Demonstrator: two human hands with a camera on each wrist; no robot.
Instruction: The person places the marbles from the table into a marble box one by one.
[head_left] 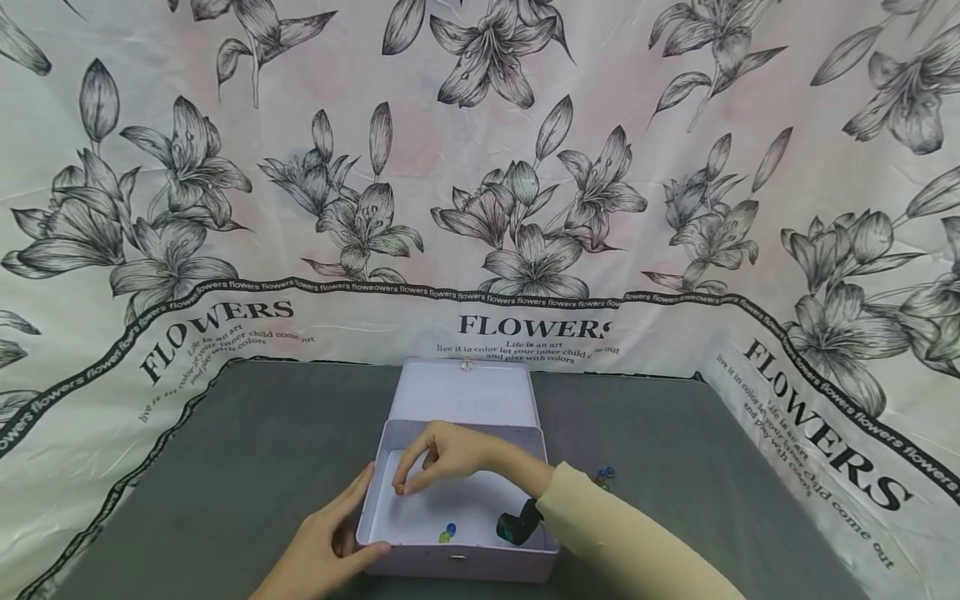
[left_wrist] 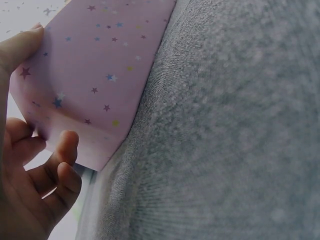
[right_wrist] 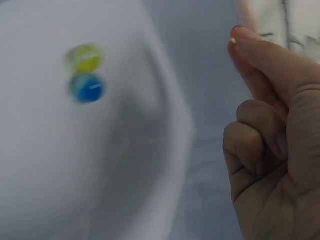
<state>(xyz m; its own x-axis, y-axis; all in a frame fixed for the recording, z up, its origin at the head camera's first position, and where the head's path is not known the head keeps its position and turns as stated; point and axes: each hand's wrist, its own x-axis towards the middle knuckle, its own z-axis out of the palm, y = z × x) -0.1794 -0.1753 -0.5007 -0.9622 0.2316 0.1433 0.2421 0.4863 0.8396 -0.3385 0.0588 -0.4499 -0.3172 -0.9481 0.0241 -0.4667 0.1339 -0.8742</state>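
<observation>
A lilac metal box stands on the grey cloth with its lid swung back. My left hand holds the box's front left corner, thumb at the front rim and fingers along the left side. Star prints cover the box wall in the left wrist view. Over the left part of the inside, my right hand pinches a small orange-red marble between thumb and index finger, mostly hidden by the fingertips. A blue marble and a yellow-green marble lie touching on the white box floor.
Several more marbles lie on the grey cloth right of the box, partly behind the right sleeve. A black wrist camera hangs under the right wrist, over the box. Flower-printed fabric surrounds the work surface.
</observation>
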